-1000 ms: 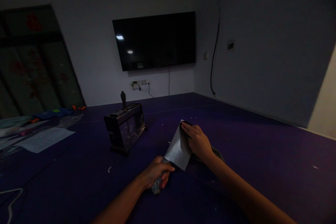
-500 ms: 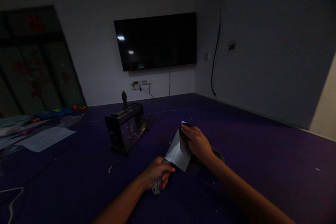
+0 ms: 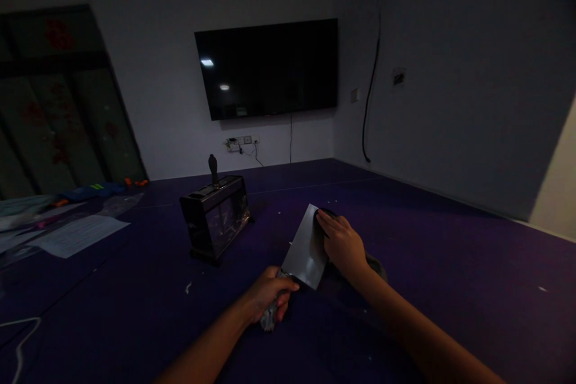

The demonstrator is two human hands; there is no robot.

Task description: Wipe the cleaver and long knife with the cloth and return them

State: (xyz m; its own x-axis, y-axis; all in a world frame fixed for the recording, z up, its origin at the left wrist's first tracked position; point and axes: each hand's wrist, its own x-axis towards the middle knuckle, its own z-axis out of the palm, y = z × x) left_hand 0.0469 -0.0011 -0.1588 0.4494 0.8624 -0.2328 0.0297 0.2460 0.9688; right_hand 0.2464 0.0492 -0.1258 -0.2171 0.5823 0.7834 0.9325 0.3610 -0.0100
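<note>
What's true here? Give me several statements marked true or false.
1. The left hand grips the grey handle of a broad, silver metal blade. True.
2. The right hand is at the blade. True.
3. Both hands wear gloves. False: both are bare.
4. A dark upright handle sticks up from a black box with a clear-looking side. True.
5. In view, the box stands right of the blade. False: it stands left.

red sign (image 3: 59, 34) on dark panel (image 3: 27, 39): too blurred | white sheet (image 3: 81, 236): faint print, unreadable
</note>
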